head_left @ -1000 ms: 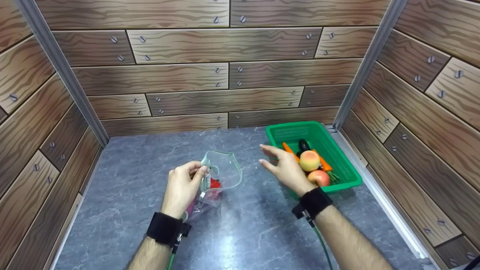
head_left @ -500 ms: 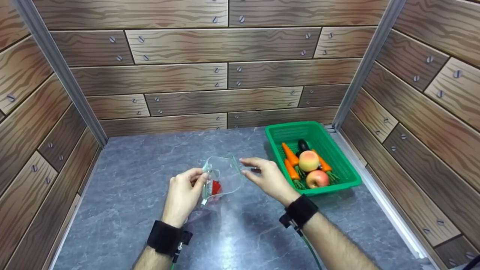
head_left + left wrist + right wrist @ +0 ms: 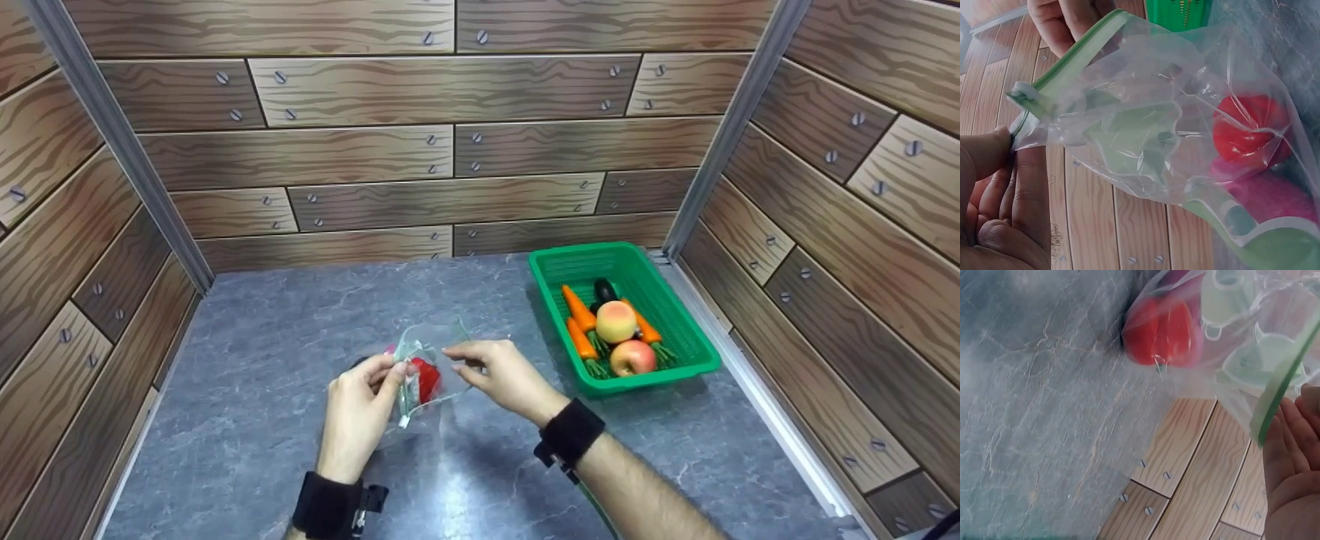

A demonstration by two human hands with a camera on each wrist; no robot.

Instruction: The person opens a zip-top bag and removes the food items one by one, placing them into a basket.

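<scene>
My left hand [image 3: 358, 409] pinches one end of a clear zip bag [image 3: 1129, 84] beside its slider [image 3: 1027, 98]. The bag has a green zip strip and pale green printed shapes. Low inside it lies a red bell pepper [image 3: 1159, 332], next to a pink item [image 3: 1266, 194] whose kind I cannot tell. My right hand [image 3: 502, 379] is at the opposite edge of the bag's mouth, thumb and forefinger apart. In the right wrist view its fingers meet the green strip [image 3: 1286, 382], which hides some fingertips.
A green plastic basket [image 3: 694, 360] stands to the right on the grey marbled table [image 3: 300, 315]. In it are carrots [image 3: 577, 307], a dark eggplant [image 3: 604, 290] and two apple-like fruits [image 3: 634, 358]. Wood-patterned walls [image 3: 450, 150] enclose the table on the back and sides.
My right hand has moved left, from beside the basket to the bag's mouth. The left hand has come slightly nearer with the bag, and the red pepper shows more through it.
</scene>
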